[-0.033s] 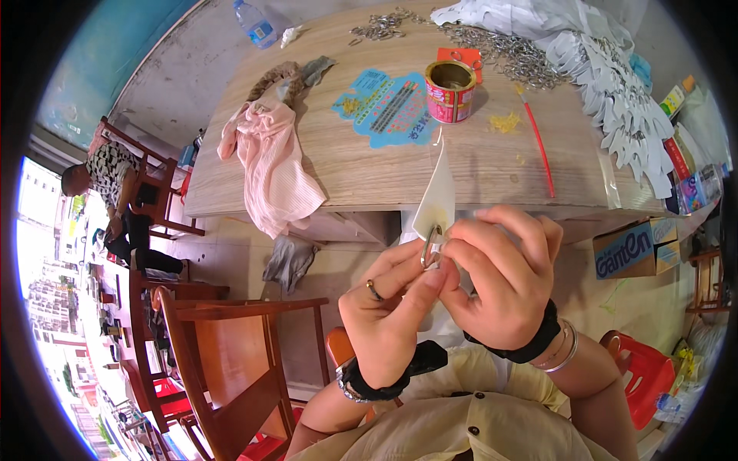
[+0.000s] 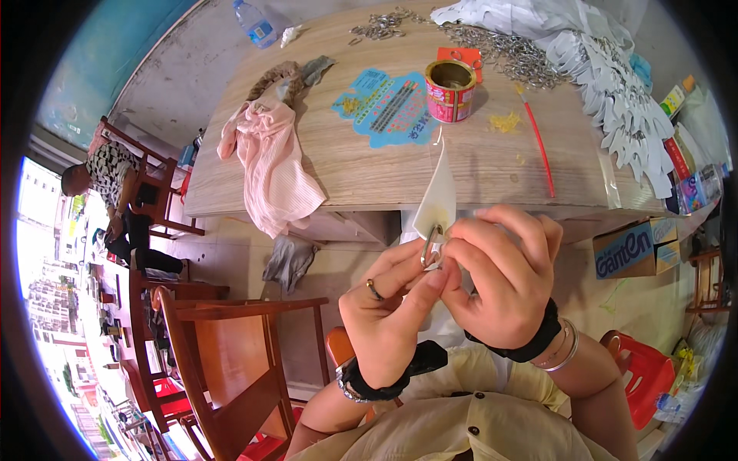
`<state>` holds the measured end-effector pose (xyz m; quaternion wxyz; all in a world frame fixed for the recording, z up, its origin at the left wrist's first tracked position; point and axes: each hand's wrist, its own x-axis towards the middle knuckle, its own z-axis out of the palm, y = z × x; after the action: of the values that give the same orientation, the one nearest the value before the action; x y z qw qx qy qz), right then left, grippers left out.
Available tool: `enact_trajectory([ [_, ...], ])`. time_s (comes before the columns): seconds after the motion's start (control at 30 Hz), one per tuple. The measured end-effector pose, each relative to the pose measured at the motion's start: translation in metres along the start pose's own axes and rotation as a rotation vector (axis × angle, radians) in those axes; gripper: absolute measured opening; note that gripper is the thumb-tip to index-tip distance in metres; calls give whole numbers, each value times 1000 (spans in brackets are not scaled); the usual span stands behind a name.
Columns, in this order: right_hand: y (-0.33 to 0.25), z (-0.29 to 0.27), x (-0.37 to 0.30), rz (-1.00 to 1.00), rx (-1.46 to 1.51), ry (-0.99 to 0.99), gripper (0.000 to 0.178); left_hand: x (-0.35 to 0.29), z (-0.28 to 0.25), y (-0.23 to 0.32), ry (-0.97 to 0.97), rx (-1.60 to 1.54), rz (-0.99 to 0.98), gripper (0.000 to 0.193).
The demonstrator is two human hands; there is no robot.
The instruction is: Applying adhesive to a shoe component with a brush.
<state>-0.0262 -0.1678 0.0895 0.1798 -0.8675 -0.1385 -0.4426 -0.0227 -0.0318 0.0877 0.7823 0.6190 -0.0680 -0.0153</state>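
White piece (image 2: 437,192), seemingly threaded with metal ring (image 2: 427,249).
Ring is pinched by left fingers (image 2: 393,265) and right fingers (image 2: 483,252); beyond, metal pieces (image 2: 507,55) are left loose.

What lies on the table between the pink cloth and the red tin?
In the head view, a blue card bearing yellow bits lies between the pink cloth and the red tin.

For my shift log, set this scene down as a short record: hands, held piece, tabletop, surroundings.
Left hand: fingers pinched at a metal ring
Right hand: fingertips bunched beside the ring; exact grip hidden
Held piece: flat white piece, the ring at its lower end
Tabletop: open can, blue card, red-handled brush, pink cloth, heaped metal parts, fanned white pieces
Below, right: cardboard box
Beyond, left: seated person
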Motion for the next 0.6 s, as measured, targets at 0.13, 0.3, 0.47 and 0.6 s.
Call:
enact_trajectory([
  [0.13, 2, 2, -2, -34, -10, 12, 15, 0, 0, -2, 5, 22, -15, 17],
  [0.3, 1, -2, 1, 12, 67, -45, 17, 0, -3, -9, 16, 6, 2, 17],
  [0.47, 3, -3, 2, 28, 117, -54, 17, -1, -3, -11, 25, -41, 59, 17],
  [0.6, 3, -5, 5, 16, 115, -61, 17, -3, -3, -8, 34, 42, 92, 17],
])
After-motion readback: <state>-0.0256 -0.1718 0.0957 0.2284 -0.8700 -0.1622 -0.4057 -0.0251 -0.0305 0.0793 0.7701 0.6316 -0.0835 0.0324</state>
